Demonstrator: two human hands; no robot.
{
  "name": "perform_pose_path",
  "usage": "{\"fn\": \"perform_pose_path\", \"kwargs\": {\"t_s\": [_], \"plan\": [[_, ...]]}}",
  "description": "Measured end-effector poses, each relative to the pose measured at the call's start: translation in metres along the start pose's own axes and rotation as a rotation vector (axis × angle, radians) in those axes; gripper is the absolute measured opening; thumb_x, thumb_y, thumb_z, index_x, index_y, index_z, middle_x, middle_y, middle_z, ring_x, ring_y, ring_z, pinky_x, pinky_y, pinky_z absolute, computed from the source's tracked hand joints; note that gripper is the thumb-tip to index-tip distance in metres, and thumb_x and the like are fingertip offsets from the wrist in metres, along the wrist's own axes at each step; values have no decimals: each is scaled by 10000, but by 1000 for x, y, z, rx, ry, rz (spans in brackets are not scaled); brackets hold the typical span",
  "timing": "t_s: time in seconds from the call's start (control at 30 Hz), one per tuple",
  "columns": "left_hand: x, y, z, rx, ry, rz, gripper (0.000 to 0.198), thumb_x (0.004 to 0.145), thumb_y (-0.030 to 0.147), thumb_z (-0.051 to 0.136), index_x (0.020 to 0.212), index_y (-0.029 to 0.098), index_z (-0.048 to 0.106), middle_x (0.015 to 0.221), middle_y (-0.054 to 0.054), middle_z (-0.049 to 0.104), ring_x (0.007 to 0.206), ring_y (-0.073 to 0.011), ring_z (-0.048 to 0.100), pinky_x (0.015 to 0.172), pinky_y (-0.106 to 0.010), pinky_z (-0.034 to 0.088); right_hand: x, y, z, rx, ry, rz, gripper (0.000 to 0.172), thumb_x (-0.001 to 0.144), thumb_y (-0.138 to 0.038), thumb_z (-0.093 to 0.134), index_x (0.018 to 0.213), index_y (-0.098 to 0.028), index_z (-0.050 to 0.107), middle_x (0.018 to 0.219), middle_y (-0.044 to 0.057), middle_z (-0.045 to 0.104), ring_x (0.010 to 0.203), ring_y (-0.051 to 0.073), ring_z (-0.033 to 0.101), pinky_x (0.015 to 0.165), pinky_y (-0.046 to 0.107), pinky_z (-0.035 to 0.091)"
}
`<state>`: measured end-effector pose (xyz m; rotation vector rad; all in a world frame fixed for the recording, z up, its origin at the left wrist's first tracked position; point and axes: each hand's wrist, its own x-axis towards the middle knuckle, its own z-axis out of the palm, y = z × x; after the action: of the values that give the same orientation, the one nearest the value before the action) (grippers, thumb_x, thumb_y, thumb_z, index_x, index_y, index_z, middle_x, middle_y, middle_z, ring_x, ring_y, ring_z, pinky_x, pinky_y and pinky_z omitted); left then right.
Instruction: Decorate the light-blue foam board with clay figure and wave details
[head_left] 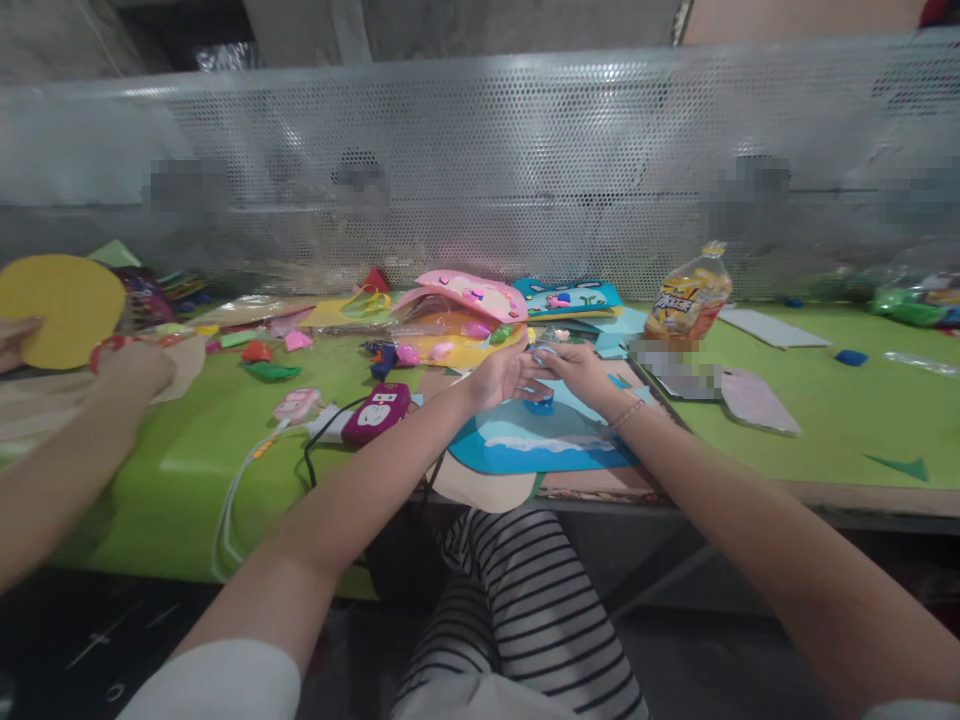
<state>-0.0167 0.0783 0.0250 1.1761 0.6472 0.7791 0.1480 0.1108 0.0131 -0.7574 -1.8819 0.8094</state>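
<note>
Blue sheet (495, 440): lies at the table edge in front of the person, a pale wavy strip along its near side; a blue lump (538, 403) rests on it below the hands.
Small bluish piece (544, 351): sits at the fingertips, above the sheet.
Right hand (581, 372): narrow pinch, thumb and fingertips closed on the piece.
Left hand (501, 380): palm turned inward, fingers partly curled, meeting the right fingertips; whether it also grips the piece I cannot tell.
Step in hand: apparently shaping or handling the piece with the fingertips; any further move calls for a light pinch and steady hands.
Snack bag (686, 300): upright behind the phones, gathered at the top, yellow and orange showing; whether that is print or contents is unclear.
Clear bag (911, 290): far right, something green inside.
Clear wrapping (450, 330): behind the left hand, with pink and green lumps in or on it; I cannot tell which.
Co-worker's hand (139, 368): at the left, by red-handled scissors (109, 350).
</note>
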Motion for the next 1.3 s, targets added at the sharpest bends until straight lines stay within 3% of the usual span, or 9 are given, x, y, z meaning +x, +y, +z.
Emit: {"fn": "perform_pose_path", "kwargs": {"t_s": [0.07, 0.13, 0.27, 0.43, 0.6, 0.93, 1.03, 1.2, 1.3], "plan": [[1, 0, -1, -5, 14, 1, 665, 846, 667, 307, 990, 115, 648, 999, -164, 686, 798, -224, 658, 785, -343, 464, 1, 1, 0, -9, -7, -10, 440, 741, -590, 570, 720, -169, 695, 693, 28, 655, 728, 202, 612, 681, 333, 518], [1, -1, -2, -12, 24, 13, 663, 840, 671, 322, 987, 114, 649, 956, -153, 692, 780, -220, 661, 770, -334, 470, 2, 4, 1, 48, -37, -36, 412, 742, -561, 587, 885, -193, 707, 805, 34, 684, 825, 215, 625, 744, 353, 525], [2, -1, -4, -18, 36, 37, 648, 841, 662, 341, 1031, 119, 639, 881, -127, 691, 776, -214, 662, 757, -326, 483, 3, 11, 3, 111, -108, -82, 547, 702, -432, 666, 1197, -211, 589, 986, 48, 685, 931, 214, 623, 829, 379, 515], [0, -1, -2, 4, 22, 71, 572, 865, 588, 384, 1076, 118, 634, 854, -119, 689, 822, -210, 653, 768, -325, 498, 1, 13, 3, -85, -63, -95, 406, 691, -300, 667, 1081, -187, 652, 1004, 60, 689, 967, 246, 610, 873, 403, 484], [3, -6, 0, 93, 99, 140, 332, 857, 369, 537, 1085, 143, 622, 847, -92, 688, 780, -185, 662, 726, -295, 504, 2, 14, 3, -37, -85, -124, 292, 739, -301, 606, 1000, -192, 679, 970, 41, 707, 913, 231, 638, 856, 385, 491], [4, -5, 0, 97, 182, 177, 318, 793, 406, 634, 926, 119, 656, 748, -72, 671, 697, -181, 668, 676, -289, 512, 6, 11, 3, -104, -30, -172, 229, 739, -242, 582, 921, -231, 719, 928, 13, 716, 928, 238, 644, 874, 378, 493], [9, -11, -4, 190, 241, 194, 239, 728, 310, 716, 823, 94, 677, 719, -64, 671, 670, -155, 655, 717, -292, 501, 7, 16, 3, -99, -84, -162, 293, 723, -244, 615, 1004, -220, 695, 984, 41, 703, 965, 237, 632, 896, 391, 486], [11, -10, -13, 129, 370, 294, 149, 736, 194, 696, 858, 111, 674, 772, -56, 697, 708, -140, 658, 764, -297, 509, 5, 22, 4, -28, -162, -144, 623, 681, -287, 686, 1274, -215, 507, 1163, 98, 610, 1035, 235, 597, 800, 362, 538], [7, -1, -17, 65, 430, 329, 224, 795, 148, 617, 1019, 149, 624, 752, -41, 699, 713, -137, 674, 772, -284, 516, 6, 22, 0, -28, -77, -150, 530, 730, -324, 642, 1234, -214, 520, 1086, 89, 625, 990, 211, 603, 802, 364, 532]]}}
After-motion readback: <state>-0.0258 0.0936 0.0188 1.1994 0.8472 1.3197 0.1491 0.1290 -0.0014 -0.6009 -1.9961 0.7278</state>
